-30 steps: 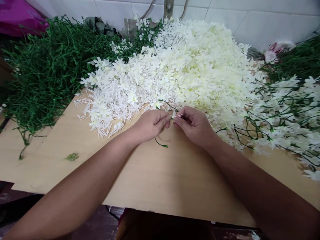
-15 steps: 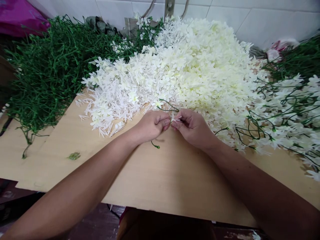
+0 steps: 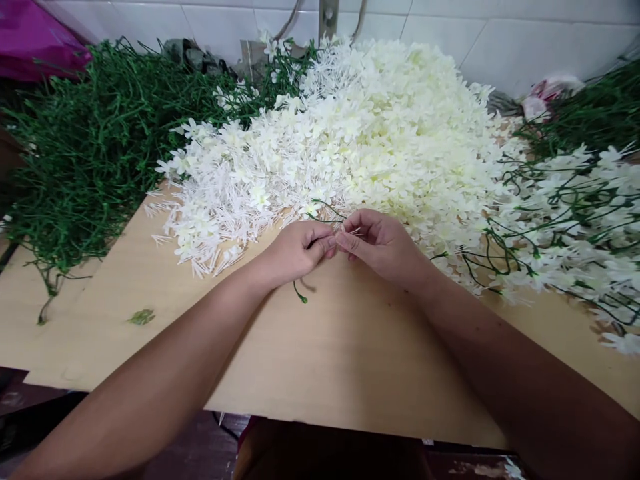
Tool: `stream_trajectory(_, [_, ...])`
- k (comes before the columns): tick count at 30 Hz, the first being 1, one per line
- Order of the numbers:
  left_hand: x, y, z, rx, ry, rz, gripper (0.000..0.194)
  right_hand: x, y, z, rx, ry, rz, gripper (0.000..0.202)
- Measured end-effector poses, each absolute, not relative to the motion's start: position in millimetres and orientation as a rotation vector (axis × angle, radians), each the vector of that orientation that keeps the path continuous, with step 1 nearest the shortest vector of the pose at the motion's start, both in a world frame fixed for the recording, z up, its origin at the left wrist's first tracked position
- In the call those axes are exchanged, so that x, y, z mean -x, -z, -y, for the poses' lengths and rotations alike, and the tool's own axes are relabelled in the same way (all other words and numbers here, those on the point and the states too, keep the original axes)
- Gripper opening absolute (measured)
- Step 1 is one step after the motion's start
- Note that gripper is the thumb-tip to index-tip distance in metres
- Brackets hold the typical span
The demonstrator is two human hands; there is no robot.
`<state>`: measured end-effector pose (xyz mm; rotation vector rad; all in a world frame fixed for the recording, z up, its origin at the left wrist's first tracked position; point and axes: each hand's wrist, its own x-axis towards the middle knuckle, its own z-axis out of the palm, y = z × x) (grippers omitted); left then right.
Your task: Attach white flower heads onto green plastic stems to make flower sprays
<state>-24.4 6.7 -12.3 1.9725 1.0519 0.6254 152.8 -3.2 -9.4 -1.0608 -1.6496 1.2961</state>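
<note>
The counter (image 3: pixel 280 360) is smooth, tan and board-like, its near edge slightly uneven; a crumpled, yellowish-green scrap (image 3: pixel 142 317) lies flat at left. Farther in, above the counter, the left hand (image 3: pixel 305 250) has its fingers pinched together on a slim, smooth green stem (image 3: pixel 301 293). One curved length drops from beneath that hand, its knobbed tip pointing toward the wearer; thin green lengths show beyond the hands, slanting away to the left. The join is hidden by the hand. The right hand (image 3: pixel 383 243) meets the left at the fingertips, its fingers closed on fine, straight white filaments (image 3: pixel 356 231) that point right.

Beyond lies a broad heap of white blossoms (image 3: pixel 410 133), thin-petalled and cream-tinted, with spiky filaments at its left. Wiry, tangled green stems (image 3: pixel 110 133) flank it at left; flowered stems (image 3: pixel 560 227) sprawl at right. Behind stand glossy magenta plastic (image 3: pixel 40 40) and a white tiled wall (image 3: pixel 450 33).
</note>
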Motion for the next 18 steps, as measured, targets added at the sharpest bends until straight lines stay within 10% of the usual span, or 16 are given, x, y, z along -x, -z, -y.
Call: stream_trajectory(18, [27.4,17.0,-7.4,-2.064,-0.708,-0.970,0.029,-169.4,10.0,-3.8,1.000,-1.807,1.278,0.028])
